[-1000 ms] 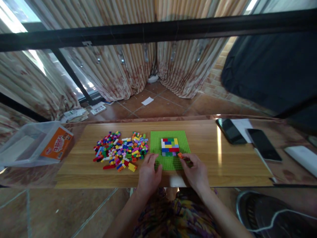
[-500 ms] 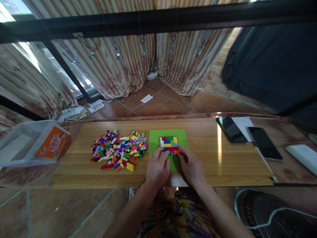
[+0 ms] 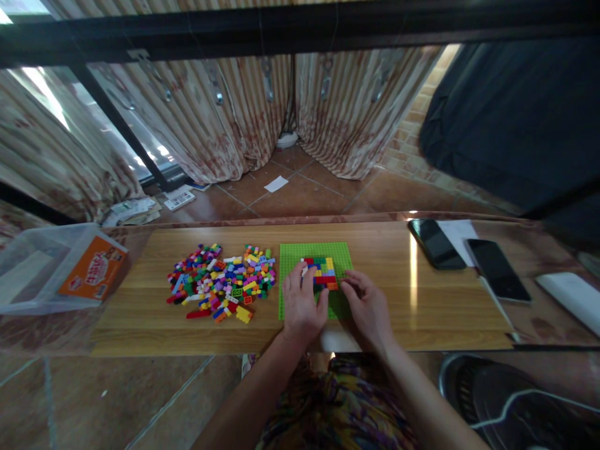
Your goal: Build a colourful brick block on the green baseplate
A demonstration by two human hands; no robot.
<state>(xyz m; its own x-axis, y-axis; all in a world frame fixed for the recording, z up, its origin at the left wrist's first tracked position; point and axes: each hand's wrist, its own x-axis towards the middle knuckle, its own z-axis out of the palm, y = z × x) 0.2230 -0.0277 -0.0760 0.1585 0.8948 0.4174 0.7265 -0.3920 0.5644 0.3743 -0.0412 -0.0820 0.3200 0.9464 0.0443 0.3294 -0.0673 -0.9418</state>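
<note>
A block of coloured toy bricks [image 3: 323, 272] sits on a green studded baseplate [image 3: 285, 250]. My left hand [image 3: 302, 306] covers its left side and near-left corner, fingertips along the left edge and thumb at the near edge. An orange brick [image 3: 332, 286] lies at the block's near-right corner. Just to the right, above the baseplate's edge, is my right hand [image 3: 370, 309], its thumb and fingers slightly apart with nothing visible between them. To the left spreads a pile of loose toy bricks [image 3: 227, 284] in many colours.
At the table's left end stands a clear plastic box [image 3: 42, 269] with an orange label. Two dark phones, one here [image 3: 435, 244] and another [image 3: 499, 269], lie at the right beside white paper [image 3: 457, 237]. The wooden board [image 3: 389, 250] carries the baseplate.
My right hand brought the orange brick to the block's near-right corner, let go and drew back to the right. My left hand moved right onto the block. The view tilted slightly.
</note>
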